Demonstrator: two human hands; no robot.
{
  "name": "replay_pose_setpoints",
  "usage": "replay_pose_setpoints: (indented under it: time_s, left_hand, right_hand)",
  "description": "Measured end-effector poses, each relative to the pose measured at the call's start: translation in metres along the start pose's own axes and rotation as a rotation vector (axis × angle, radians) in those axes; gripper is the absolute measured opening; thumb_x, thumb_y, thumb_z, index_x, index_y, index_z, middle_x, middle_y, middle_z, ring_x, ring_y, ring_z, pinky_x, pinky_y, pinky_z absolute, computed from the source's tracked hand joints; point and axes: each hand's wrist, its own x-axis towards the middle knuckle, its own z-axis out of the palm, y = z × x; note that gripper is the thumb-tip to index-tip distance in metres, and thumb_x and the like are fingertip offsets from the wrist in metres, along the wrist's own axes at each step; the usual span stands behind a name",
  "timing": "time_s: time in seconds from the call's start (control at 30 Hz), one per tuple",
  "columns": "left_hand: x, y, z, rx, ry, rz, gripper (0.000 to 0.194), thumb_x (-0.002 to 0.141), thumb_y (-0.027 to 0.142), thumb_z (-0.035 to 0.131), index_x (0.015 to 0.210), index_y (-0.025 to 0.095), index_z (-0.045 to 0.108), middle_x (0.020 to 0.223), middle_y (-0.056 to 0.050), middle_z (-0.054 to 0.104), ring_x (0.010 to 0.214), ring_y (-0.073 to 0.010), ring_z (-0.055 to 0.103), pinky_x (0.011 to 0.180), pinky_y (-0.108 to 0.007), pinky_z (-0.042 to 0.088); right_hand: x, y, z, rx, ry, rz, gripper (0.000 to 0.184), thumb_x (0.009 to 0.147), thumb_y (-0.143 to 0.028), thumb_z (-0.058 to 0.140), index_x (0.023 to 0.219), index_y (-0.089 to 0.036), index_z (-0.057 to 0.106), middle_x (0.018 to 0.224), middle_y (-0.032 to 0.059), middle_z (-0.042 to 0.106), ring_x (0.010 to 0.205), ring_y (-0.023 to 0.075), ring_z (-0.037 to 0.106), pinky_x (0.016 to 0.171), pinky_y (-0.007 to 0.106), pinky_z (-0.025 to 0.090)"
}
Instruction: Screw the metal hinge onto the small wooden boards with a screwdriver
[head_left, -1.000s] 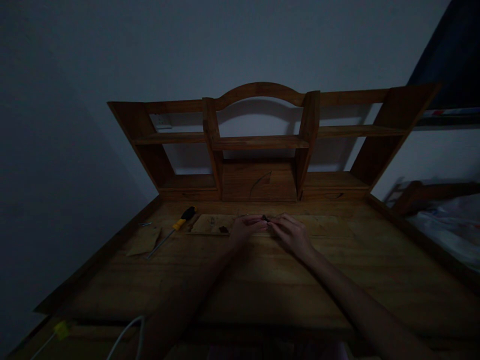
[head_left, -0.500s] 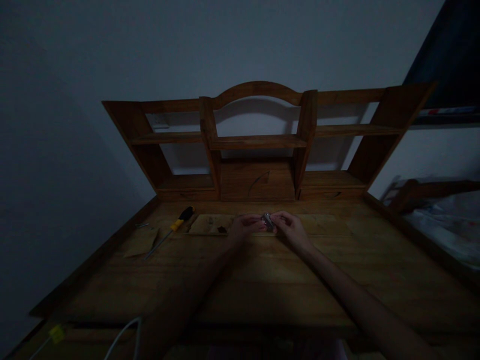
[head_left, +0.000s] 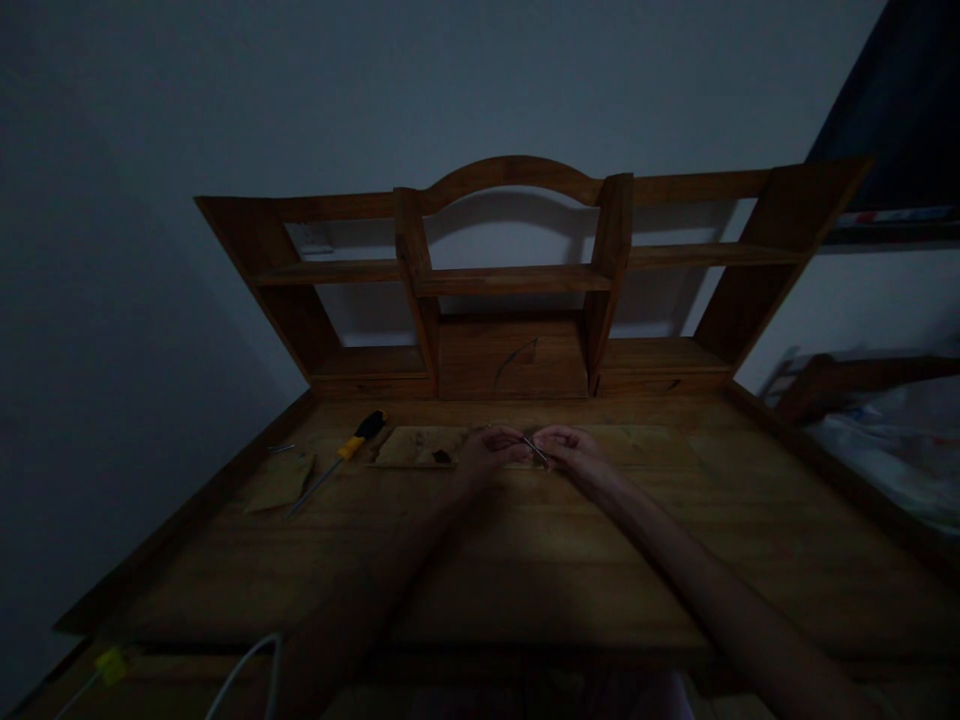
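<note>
Over the middle of the desk, my left hand (head_left: 491,455) and my right hand (head_left: 571,450) meet at a small shiny metal piece (head_left: 535,450). It looks thin, seen nearly edge-on, and slants down to the right; its exact kind is too small and dark to tell. Fingertips of both hands pinch it, one hand at each side. Beneath and behind the hands lies a long pale wooden board (head_left: 416,447) with a dark mark on it.
To the left lie a yellow-and-black screwdriver (head_left: 349,447), a small flat brown piece (head_left: 281,482) and some thin metal bits (head_left: 281,448). A wooden shelf unit (head_left: 514,282) stands along the desk's back. A white cable (head_left: 244,665) loops at the front left edge.
The metal piece has turned between my fingers, from showing its broad shiny face to showing a thin edge. Both hands stay in nearly the same place. The view has shifted slightly.
</note>
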Motion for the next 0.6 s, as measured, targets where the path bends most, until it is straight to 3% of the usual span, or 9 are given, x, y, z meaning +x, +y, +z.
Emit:
replay_pose_setpoints:
  time_s: [0.37, 0.6]
  left_hand:
    - [-0.004, 0.006, 0.002, 0.161, 0.048, 0.089, 0.025, 0.061, 0.029, 0.082, 0.077, 0.017, 0.067, 0.076, -0.002, 0.074, 0.075, -0.0192, 0.071, 0.075, -0.031, 0.056]
    - [-0.005, 0.007, 0.002, 0.203, 0.082, 0.185, 0.017, 0.073, 0.034, 0.075, 0.079, 0.018, 0.071, 0.08, -0.004, 0.075, 0.078, -0.0186, 0.071, 0.078, -0.032, 0.056]
  right_hand:
    - [-0.004, -0.008, 0.002, -0.024, -0.029, -0.026, 0.024, 0.074, -0.039, 0.078, 0.089, -0.021, 0.074, 0.083, 0.0015, 0.07, 0.072, 0.0115, 0.06, 0.064, 0.023, 0.045]
    - [-0.005, -0.013, 0.002, -0.064, 0.011, -0.056, 0.026, 0.074, -0.037, 0.078, 0.095, -0.022, 0.076, 0.095, 0.0043, 0.074, 0.081, 0.0135, 0.063, 0.075, 0.026, 0.046]
